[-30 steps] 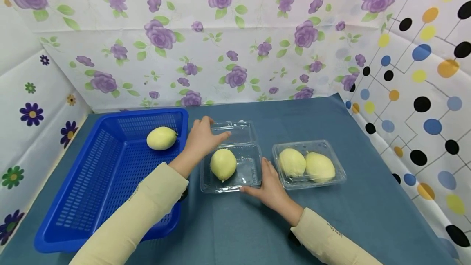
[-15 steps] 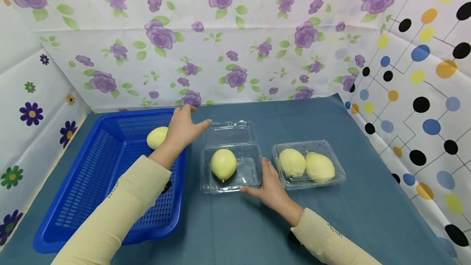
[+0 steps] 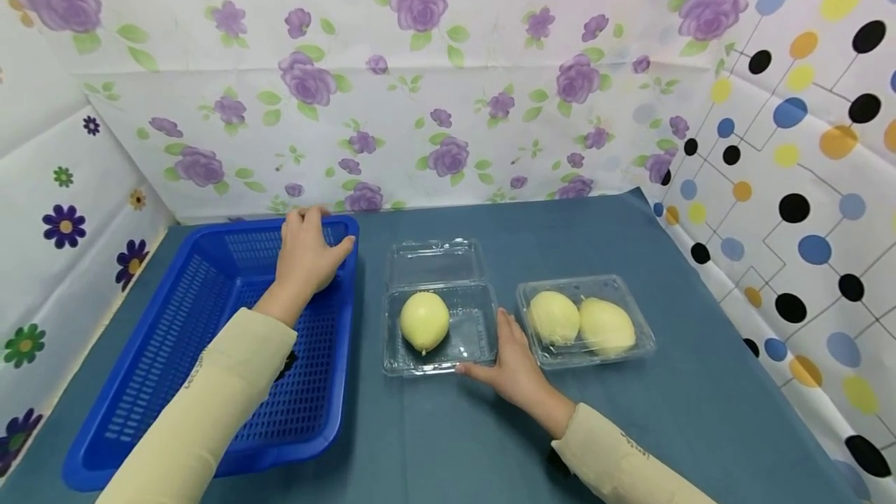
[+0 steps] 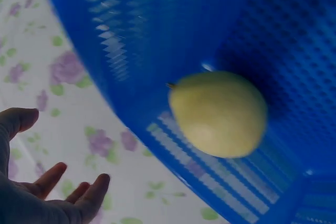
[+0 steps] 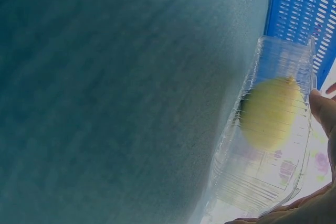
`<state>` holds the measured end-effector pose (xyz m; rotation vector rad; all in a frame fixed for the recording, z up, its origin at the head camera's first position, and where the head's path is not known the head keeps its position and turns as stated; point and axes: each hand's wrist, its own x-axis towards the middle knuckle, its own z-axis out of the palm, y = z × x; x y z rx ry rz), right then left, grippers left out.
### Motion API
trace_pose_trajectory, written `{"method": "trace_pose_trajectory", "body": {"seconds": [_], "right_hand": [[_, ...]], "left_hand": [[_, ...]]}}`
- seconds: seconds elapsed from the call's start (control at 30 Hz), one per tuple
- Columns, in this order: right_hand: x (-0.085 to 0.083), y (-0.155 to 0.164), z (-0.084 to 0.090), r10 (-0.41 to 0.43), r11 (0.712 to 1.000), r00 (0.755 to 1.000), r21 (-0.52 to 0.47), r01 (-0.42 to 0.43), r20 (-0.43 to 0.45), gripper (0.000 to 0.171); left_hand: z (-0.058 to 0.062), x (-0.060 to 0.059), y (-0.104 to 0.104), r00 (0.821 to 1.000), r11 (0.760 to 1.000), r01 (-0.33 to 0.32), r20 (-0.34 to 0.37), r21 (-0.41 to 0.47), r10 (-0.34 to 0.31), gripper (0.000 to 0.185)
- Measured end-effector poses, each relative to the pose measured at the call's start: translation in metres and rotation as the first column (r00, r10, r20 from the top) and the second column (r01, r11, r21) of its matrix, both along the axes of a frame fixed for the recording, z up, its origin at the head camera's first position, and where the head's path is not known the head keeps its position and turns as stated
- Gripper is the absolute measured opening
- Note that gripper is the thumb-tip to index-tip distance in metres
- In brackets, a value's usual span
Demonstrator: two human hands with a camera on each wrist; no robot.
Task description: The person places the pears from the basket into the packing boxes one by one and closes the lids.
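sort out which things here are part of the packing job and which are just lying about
In the job: left hand, pear in the blue basket, blue basket, open clamshell box with one pear, right hand.

Lying about: closed clamshell box holding two pears.

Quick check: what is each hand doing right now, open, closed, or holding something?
Left hand: open, fingers spread above the pear in the blue basket, holding nothing.
Right hand: open, resting against the open clear box.

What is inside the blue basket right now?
One yellow fruit lies inside the blue basket, shown by the left wrist view. From the head view, the left hand covers it, hovering open.
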<state>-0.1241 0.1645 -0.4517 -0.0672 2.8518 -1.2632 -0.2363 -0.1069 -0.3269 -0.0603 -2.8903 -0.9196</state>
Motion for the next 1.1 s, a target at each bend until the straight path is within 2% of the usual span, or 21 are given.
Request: {"method": "trace_pose_trajectory", "body": {"seconds": [0.13, 0.2, 0.5, 0.67, 0.83, 1.1], "right_hand": [[0.000, 0.000, -0.001, 0.002, 1.000, 1.000, 0.001, -0.002, -0.007, 0.109], [-0.001, -0.001, -0.001, 0.002, 1.000, 1.000, -0.005, -0.002, -0.005, 0.109], [-0.001, -0.001, -0.001, -0.003, 1.000, 1.000, -0.001, 0.003, -0.001, 0.109], [0.000, 0.000, -0.002, -0.007, 1.000, 1.000, 0.005, 0.007, 0.001, 0.110], [-0.001, -0.001, -0.003, -0.001, 1.000, 1.000, 0.003, 0.001, 0.003, 0.110], [0.000, -0.001, -0.004, -0.010, 1.000, 1.000, 0.010, 0.010, 0.001, 0.110]], "left_hand": [[-0.010, -0.004, -0.011, 0.996, 0.998, -0.016, -0.088, -0.059, 0.011, 0.055], [-0.014, -0.007, -0.017, 0.995, 0.997, -0.016, -0.101, -0.078, 0.008, 0.055], [-0.034, -0.017, -0.035, 0.999, 0.991, -0.005, -0.045, -0.131, -0.001, 0.065], [-0.044, -0.019, -0.039, 0.999, 0.989, -0.002, -0.046, -0.147, -0.005, 0.068], [-0.049, -0.020, -0.044, 0.999, 0.989, 0.000, -0.042, -0.149, -0.006, 0.070], [-0.064, -0.032, -0.054, 0.998, 0.979, 0.033, -0.041, -0.201, -0.042, 0.074]]}}
